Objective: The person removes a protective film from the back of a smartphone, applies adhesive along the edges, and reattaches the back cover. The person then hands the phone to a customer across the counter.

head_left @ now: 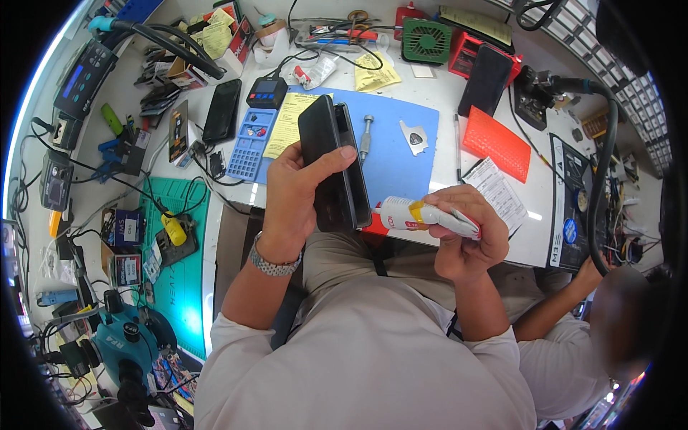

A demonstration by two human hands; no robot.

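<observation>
My left hand (295, 188) holds a black smartphone (319, 132) upright over the table's front edge, thumb across its side. The phone looks split lengthwise into two dark layers with a gap between them. In my right hand (474, 233) is a squeezed white glue tube (396, 213) with red print and a band of yellow tape. The tube lies nearly level, its nozzle pointing left at the phone's lower right edge. I cannot tell whether the tip touches. Behind the phone, a screwdriver (367, 136) and a flat metal pry tool (413, 137) rest on a blue mat (394, 107).
A red bubble pouch (498, 142), a printed paper slip (496, 192) and a dark phone (486, 79) lie to the right. Another black phone (222, 111) sits left. A teal microscope (132, 337) stands lower left. A co-worker's arm (559, 304) is at lower right.
</observation>
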